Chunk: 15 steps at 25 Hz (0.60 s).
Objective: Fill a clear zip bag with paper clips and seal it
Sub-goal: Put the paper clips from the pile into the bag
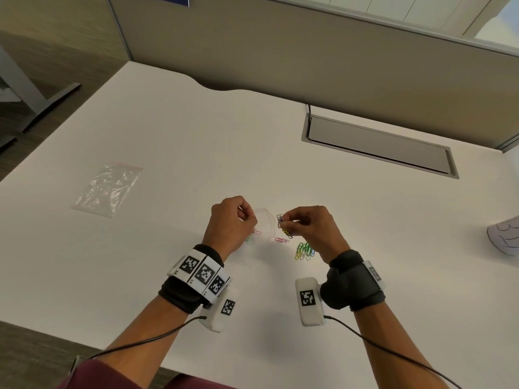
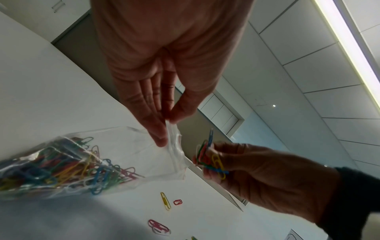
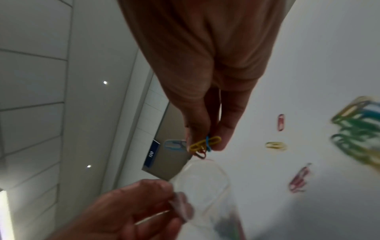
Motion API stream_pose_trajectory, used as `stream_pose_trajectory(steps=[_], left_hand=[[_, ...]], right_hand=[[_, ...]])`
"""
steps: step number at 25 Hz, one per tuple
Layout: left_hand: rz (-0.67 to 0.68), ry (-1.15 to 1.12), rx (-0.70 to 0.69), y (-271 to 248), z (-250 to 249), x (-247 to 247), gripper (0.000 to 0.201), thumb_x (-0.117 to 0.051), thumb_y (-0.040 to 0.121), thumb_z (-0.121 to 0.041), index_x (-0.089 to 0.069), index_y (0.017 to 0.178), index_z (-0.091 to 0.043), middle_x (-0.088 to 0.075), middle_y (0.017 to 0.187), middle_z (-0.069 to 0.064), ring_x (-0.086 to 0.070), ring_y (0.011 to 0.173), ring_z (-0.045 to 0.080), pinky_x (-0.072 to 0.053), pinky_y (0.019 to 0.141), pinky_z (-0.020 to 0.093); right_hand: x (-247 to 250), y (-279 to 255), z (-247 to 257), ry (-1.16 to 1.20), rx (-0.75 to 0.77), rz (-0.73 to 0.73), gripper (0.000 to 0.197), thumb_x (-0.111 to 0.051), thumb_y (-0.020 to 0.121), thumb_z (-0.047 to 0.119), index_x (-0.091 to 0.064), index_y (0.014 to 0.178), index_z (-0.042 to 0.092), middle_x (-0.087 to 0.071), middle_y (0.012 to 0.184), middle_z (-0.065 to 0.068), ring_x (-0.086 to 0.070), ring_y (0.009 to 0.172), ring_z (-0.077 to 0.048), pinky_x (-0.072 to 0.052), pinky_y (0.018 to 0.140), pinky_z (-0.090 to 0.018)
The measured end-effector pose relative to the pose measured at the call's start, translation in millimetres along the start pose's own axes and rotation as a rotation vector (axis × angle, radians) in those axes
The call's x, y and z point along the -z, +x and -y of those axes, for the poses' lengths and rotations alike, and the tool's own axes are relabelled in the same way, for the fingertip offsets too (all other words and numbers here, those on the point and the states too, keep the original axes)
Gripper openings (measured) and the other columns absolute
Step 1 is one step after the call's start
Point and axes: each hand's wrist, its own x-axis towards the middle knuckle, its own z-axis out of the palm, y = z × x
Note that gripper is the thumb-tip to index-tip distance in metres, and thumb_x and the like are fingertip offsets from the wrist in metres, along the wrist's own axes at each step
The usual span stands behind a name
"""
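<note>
Pinching a bunch of paper clips (image 2: 211,160) in right hand (image 1: 311,228), just right of zip bag (image 2: 115,160) mouth pinched open by left hand (image 1: 231,223).

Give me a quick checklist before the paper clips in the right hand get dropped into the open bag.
1. Zip bag mouth open: ok, the head view shows its rim rounded open.
2. Left hand pinches the bag's rim: ok.
3. Right hand holds a bunch of clips: ok.
4. Bunch directly over the mouth: not ok, it is beside the opening.
5. Room left in the bag: ok, clips fill only the lower part.
6. All clips collected: not ok, loose clips lie on the table.
</note>
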Motion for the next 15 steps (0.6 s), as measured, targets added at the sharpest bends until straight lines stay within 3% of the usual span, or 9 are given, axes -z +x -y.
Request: stream_pose_trajectory(steps=[4,10,15], left_hand=[[-0.002,0.005,-0.013,-2,0,1,0.003,-0.068,0.085,-0.007,-0.067,0.083,-0.005,-0.072,0.078,0.011,-0.073,0.068,0.023,-0.062,0.072,0.043],[-0.001,-0.014,-0.041,-5,1,1,0.003,-0.067,0.086,-0.007,-0.066,0.084,-0.004,-0.072,0.076,0.011,-0.072,0.067,0.022,-0.063,0.072,0.043],[0.002,-0.032,-0.032,-4,2,2,0.004,-0.066,0.085,-0.005,-0.065,0.082,-0.004,-0.073,0.072,0.010,-0.073,0.064,0.021,-0.063,0.070,0.043]], right_hand=[[-18,3,15,0.144,-0.050,0.125,0.011,-0.071,0.081,0.004,-0.071,0.089,-0.004,-0.070,0.077,-0.015,-0.066,0.066,-0.018,-0.060,0.074,-0.027],[-40,8,17,0.143,-0.126,0.013,0.007,-0.066,0.084,-0.002,-0.068,0.089,-0.007,-0.066,0.070,-0.012,-0.063,0.061,-0.017,-0.056,0.059,-0.015],[-46,11,20,-0.066,-0.123,-0.007,0.019,-0.048,0.091,-0.004,-0.066,0.098,-0.004,-0.070,0.097,-0.021,-0.070,0.090,-0.030,-0.059,0.073,-0.023]])
